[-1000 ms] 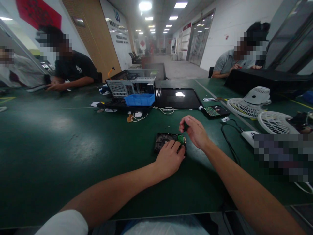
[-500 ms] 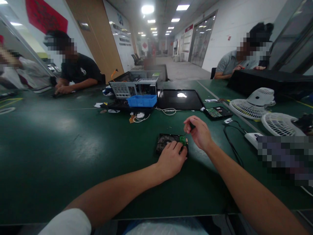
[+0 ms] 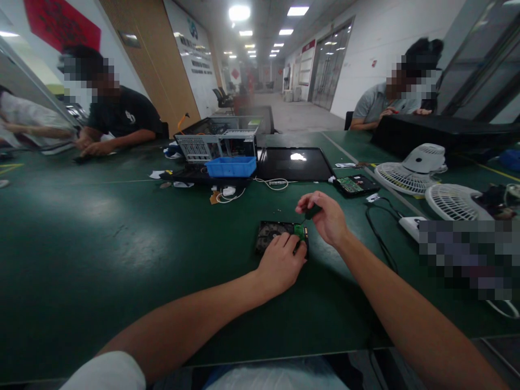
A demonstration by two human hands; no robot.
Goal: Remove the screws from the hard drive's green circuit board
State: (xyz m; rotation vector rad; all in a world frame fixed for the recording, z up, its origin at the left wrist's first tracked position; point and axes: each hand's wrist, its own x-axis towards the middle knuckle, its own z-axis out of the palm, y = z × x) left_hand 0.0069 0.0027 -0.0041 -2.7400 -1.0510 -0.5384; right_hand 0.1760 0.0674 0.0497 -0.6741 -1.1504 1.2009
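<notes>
A black hard drive [image 3: 267, 236] with a green circuit board [image 3: 299, 231] at its right end lies on the green tabletop in front of me. My left hand [image 3: 281, 264] rests over its near side, fingers curled onto the drive and gripping it. Above the drive's right end, my right hand [image 3: 330, 219] pinches a small dark-handled screwdriver [image 3: 312, 212]. Its thin shaft slants down to the circuit board; whether the tip touches a screw is too small to tell.
Behind the drive stand an opened computer case [image 3: 215, 146], a blue tray [image 3: 231, 167] and a dark flat panel [image 3: 296, 164]. Another drive-like device [image 3: 355, 185], white fans [image 3: 406, 176] and a power strip [image 3: 412, 227] lie to the right. Co-workers sit across the table.
My right hand has tilted slightly, and more of the screwdriver shows. The left hand stays on the hard drive. The whole view has shifted a little.
</notes>
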